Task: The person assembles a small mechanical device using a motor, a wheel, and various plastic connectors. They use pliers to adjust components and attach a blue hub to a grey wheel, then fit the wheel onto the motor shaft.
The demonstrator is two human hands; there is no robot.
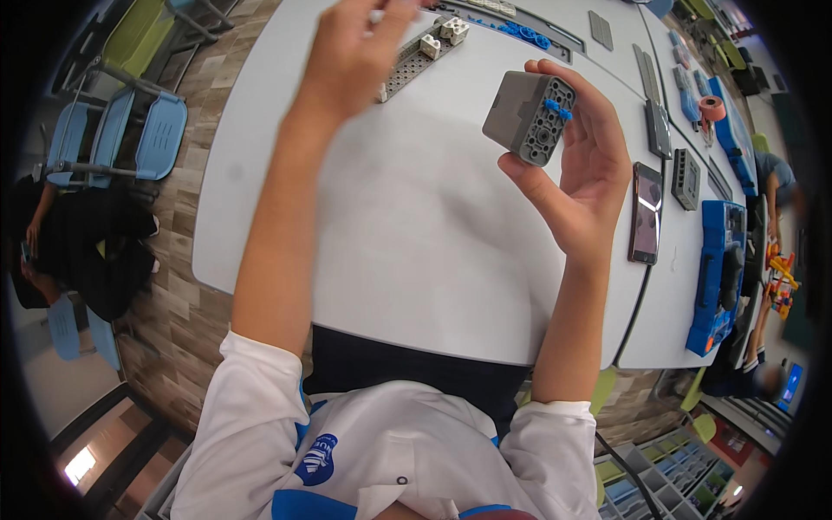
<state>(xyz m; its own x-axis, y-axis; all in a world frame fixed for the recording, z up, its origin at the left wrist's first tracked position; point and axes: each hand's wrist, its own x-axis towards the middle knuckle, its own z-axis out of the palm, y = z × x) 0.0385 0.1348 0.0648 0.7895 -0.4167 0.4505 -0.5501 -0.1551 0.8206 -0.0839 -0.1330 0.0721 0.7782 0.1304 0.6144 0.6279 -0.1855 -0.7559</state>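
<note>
My right hand (pixel 582 160) holds a grey building-kit block (pixel 527 117) above the white table (pixel 416 243); a small blue peg (pixel 557 108) sticks out of the block's holed face. My left hand (pixel 360 52) reaches to the far side of the table, over a long grey perforated beam (pixel 414 62) carrying white connector pieces (pixel 442 36). Its fingertips run past the top edge of the picture, so whether they pinch anything is hidden.
A dark phone (pixel 646 212) lies right of my right hand. Blue parts trays (pixel 715 277), grey plates (pixel 685 178) and a roll of orange tape (pixel 712 108) sit on the neighbouring table. Blue pegs (pixel 520 33) lie at the back. Blue chairs (pixel 130 134) and a seated person (pixel 78 243) are at left.
</note>
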